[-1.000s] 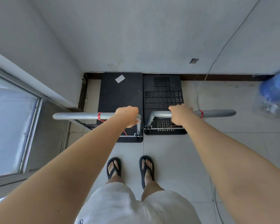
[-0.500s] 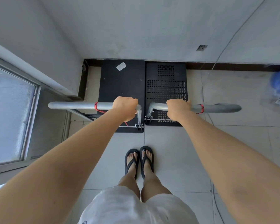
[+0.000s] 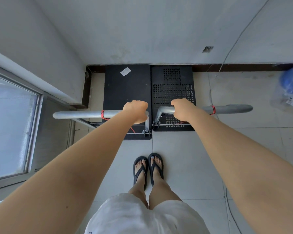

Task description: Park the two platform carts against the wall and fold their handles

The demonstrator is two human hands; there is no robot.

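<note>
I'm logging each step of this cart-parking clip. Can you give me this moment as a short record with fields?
left cart: solid black platform cart, front edge at the wall's dark baseboard
right cart: perforated black platform cart, beside it, also at the baseboard
left hand: gripping the left cart's upright grey metal handle
right hand: gripping the right cart's upright grey metal handle
handles folded: not yet

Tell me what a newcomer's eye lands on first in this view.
First, two bare arms reaching forward, the left hand and right hand each closed around a grey metal cart handle, the left handle and the right handle. Beneath them two black platform carts sit side by side against the wall: the solid-deck cart on the left, the perforated cart on the right. Lower centre, two feet in black flip-flops stand on pale tile.
</note>
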